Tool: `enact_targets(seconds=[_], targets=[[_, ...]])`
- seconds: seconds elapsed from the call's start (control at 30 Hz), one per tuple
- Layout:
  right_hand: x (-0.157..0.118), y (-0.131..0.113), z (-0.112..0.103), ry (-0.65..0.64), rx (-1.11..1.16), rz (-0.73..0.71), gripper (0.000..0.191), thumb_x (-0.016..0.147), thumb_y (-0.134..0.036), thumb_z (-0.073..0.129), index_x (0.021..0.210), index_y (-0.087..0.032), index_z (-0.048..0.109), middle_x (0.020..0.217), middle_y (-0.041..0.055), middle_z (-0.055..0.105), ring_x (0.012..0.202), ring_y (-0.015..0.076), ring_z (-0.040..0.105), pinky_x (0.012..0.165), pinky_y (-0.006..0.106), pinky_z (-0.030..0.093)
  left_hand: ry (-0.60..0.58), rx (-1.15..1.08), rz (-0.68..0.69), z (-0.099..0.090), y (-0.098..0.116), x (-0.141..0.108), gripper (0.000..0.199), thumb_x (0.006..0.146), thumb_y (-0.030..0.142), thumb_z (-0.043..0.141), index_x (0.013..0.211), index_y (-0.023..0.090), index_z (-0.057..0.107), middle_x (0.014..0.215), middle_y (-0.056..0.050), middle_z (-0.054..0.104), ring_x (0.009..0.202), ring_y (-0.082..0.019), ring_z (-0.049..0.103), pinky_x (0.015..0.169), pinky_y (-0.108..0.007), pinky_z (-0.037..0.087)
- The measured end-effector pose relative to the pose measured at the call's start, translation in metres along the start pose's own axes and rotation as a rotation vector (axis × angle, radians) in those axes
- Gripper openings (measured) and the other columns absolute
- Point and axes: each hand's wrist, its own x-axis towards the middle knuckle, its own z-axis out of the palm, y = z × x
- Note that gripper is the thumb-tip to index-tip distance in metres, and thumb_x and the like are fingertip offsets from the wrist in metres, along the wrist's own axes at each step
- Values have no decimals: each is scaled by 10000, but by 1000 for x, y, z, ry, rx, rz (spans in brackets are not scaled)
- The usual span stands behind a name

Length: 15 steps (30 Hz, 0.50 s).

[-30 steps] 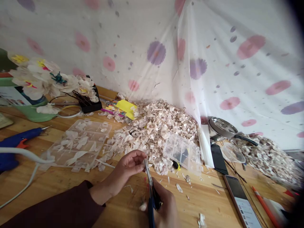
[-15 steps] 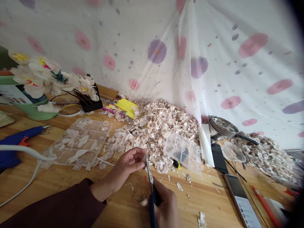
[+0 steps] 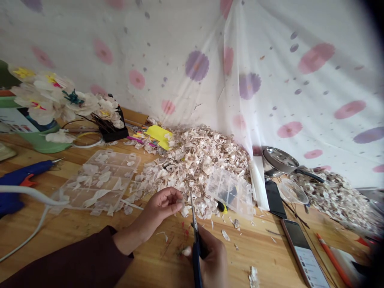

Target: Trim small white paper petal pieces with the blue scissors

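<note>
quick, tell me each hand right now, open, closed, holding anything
Left hand: closed in a pinch; what it holds, if anything, is too small to tell.
Right hand: closed, holding the scissors.

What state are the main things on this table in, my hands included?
Left hand: fingers curled, hold unclear
Right hand: gripping
Scissors: held in right hand, blades pointing forward
Phone: face up, screen lit
Glue gun: lying down, heat unknown
Pale pile: loosely heaped
Left clear box: flat, petals in or on it
Green pot: upright
</note>
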Motion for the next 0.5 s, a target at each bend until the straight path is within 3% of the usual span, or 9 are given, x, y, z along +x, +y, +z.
enact_targets(seconds=[0.2,0.5], targets=[[-6,1,0,118,-91,-80,609,716,-619,666,1082,-135,717,604,2,552,540,150,440,474,229,367,-19,45,24,3,5,-1,198,725,372,744,746,193,661,712,2,605,696,-155,524,667,-255,416],[-3,-10,-2,31,-226,33,266,687,-348,706,887,-173,697,581,-52,449,528,115,337,497,211,341,-46,39,67,-2,0,-2,291,765,291,736,1031,236,634,862,-9,649,827,-174,604,776,-282,471]])
